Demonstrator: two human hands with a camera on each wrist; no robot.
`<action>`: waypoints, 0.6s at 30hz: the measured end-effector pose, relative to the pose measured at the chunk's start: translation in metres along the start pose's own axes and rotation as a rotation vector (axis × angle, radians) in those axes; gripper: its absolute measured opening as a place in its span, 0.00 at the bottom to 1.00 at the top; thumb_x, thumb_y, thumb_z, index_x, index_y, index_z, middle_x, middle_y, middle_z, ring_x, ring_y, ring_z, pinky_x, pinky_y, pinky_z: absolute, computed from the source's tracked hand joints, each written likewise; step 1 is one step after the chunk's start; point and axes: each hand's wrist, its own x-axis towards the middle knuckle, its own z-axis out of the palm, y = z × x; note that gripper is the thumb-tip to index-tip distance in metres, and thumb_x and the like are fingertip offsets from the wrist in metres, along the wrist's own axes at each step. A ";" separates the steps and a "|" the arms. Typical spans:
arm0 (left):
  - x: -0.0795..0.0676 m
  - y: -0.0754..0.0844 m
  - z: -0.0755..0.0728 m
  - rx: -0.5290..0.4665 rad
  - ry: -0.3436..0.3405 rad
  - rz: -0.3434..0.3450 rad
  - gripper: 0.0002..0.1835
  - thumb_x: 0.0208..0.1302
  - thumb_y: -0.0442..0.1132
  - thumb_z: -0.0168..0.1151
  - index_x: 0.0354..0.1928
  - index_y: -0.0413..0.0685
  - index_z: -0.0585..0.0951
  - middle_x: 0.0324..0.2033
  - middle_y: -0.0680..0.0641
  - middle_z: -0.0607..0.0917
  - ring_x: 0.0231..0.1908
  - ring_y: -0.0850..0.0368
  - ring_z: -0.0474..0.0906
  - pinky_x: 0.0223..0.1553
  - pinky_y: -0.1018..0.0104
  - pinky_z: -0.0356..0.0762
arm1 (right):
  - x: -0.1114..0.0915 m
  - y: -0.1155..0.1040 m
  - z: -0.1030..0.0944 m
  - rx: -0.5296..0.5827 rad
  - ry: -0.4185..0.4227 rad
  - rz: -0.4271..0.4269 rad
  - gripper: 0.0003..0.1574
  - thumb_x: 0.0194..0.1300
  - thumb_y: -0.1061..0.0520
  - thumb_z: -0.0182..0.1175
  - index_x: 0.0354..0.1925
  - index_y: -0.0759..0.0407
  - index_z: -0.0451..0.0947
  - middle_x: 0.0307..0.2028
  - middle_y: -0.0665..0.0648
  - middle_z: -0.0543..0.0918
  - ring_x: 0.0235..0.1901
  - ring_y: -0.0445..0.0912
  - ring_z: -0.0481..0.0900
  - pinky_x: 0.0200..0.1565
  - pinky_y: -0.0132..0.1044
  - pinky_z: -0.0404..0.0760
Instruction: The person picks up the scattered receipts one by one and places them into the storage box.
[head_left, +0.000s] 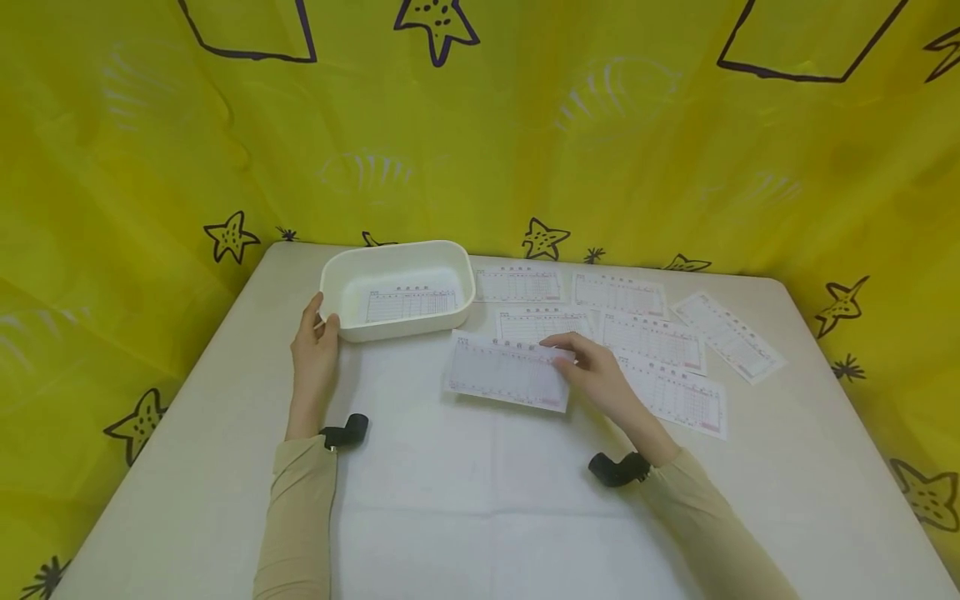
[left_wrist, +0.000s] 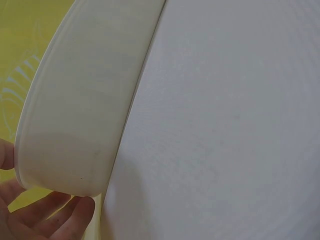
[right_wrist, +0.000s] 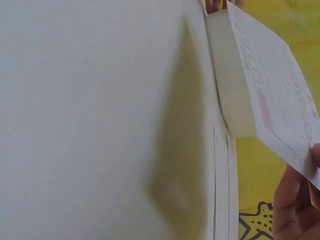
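Note:
My right hand [head_left: 596,375] pinches a printed paper form [head_left: 510,371] by its right end, thumb on the near face. The form is raised and tilted above the table, its table grid and red print showing in the right wrist view [right_wrist: 275,80]. A cream plastic box [head_left: 397,329] with rounded corners stands at the back left. Inside it lies another paper form [head_left: 411,306]. My left hand [head_left: 313,354] touches the outside of the box's near left corner, fingers fairly straight; the left wrist view shows its fingertips [left_wrist: 86,204] against the wall.
Several similar forms lie spread to the right of the box, such as a slanted form [head_left: 729,336] at the far right and a form [head_left: 678,396] by my right wrist. A yellow patterned curtain [head_left: 480,150] hangs behind the white-covered table [head_left: 450,542].

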 end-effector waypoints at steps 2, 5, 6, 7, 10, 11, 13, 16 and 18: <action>0.000 0.000 0.000 -0.002 0.001 0.002 0.29 0.73 0.56 0.42 0.73 0.74 0.53 0.75 0.47 0.55 0.70 0.48 0.60 0.70 0.50 0.59 | 0.005 0.000 0.003 0.032 0.006 0.003 0.18 0.68 0.64 0.55 0.54 0.57 0.77 0.57 0.59 0.79 0.48 0.46 0.75 0.44 0.26 0.74; 0.000 0.000 0.000 -0.004 0.004 0.005 0.29 0.73 0.55 0.42 0.74 0.73 0.53 0.75 0.47 0.55 0.70 0.48 0.61 0.70 0.50 0.60 | 0.013 -0.001 0.009 0.082 0.010 -0.001 0.18 0.67 0.65 0.55 0.54 0.58 0.77 0.57 0.60 0.79 0.49 0.46 0.74 0.44 0.25 0.73; 0.000 0.000 0.000 -0.005 0.006 0.006 0.29 0.73 0.55 0.42 0.74 0.73 0.53 0.75 0.47 0.55 0.70 0.48 0.61 0.70 0.51 0.60 | 0.017 -0.002 0.011 0.092 0.014 -0.001 0.18 0.67 0.65 0.55 0.54 0.59 0.77 0.57 0.60 0.79 0.49 0.46 0.73 0.44 0.25 0.73; 0.000 0.000 0.000 -0.004 0.008 0.007 0.29 0.73 0.54 0.43 0.74 0.72 0.53 0.75 0.47 0.55 0.70 0.48 0.61 0.70 0.51 0.60 | 0.020 -0.003 0.013 0.100 0.017 0.001 0.18 0.67 0.66 0.55 0.54 0.59 0.78 0.56 0.61 0.79 0.48 0.47 0.73 0.43 0.25 0.72; 0.000 0.001 0.000 -0.007 0.008 0.007 0.29 0.73 0.54 0.43 0.74 0.71 0.53 0.75 0.47 0.55 0.70 0.48 0.61 0.70 0.51 0.60 | 0.030 -0.009 0.019 0.105 0.027 0.005 0.18 0.66 0.66 0.54 0.54 0.59 0.78 0.56 0.60 0.79 0.46 0.48 0.72 0.41 0.26 0.71; 0.000 0.001 0.001 -0.008 0.006 0.006 0.29 0.73 0.54 0.43 0.74 0.72 0.53 0.75 0.47 0.55 0.70 0.48 0.61 0.70 0.51 0.60 | 0.033 -0.011 0.021 0.102 0.032 0.007 0.18 0.66 0.66 0.54 0.54 0.58 0.78 0.56 0.60 0.79 0.44 0.48 0.72 0.40 0.26 0.70; 0.000 0.001 0.001 -0.012 0.003 0.004 0.29 0.73 0.54 0.42 0.74 0.72 0.53 0.74 0.47 0.56 0.70 0.48 0.61 0.70 0.51 0.60 | 0.041 -0.014 0.026 0.109 0.038 0.011 0.18 0.66 0.66 0.54 0.53 0.58 0.78 0.56 0.60 0.79 0.43 0.48 0.71 0.39 0.27 0.69; -0.001 0.001 0.001 -0.014 0.001 0.005 0.29 0.73 0.54 0.42 0.74 0.72 0.53 0.74 0.47 0.56 0.70 0.48 0.61 0.70 0.50 0.60 | 0.053 -0.019 0.032 0.108 0.045 0.012 0.18 0.66 0.66 0.54 0.53 0.58 0.78 0.55 0.60 0.80 0.40 0.47 0.71 0.36 0.27 0.68; 0.000 0.001 0.000 -0.014 0.003 0.010 0.29 0.73 0.54 0.42 0.74 0.72 0.53 0.74 0.47 0.56 0.70 0.48 0.61 0.70 0.50 0.60 | 0.062 -0.023 0.036 0.118 0.047 0.012 0.18 0.66 0.67 0.54 0.53 0.59 0.78 0.54 0.61 0.80 0.39 0.47 0.72 0.36 0.27 0.69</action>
